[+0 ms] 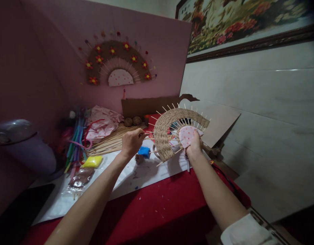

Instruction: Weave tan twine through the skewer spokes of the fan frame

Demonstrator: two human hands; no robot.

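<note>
Red-clothed table [159,211]: arch-shaped tan woven fan [160,134] gripped by right hand [194,147]; left hand [132,142] pinched together, contents indiscernible.

We are in what looks like a home craft corner: a large, dark-framed picture with red and pink flowers [248,30] hangs on the glossy, pale tiled wall [259,98], and our red cloth-covered table [159,211] carries thin tan sticks [106,141], fuzzy blue-green craft stems [75,139] and a bright yellow soft packet [92,161]. We hold a tan woven arch-shaped fan [162,131].
</note>
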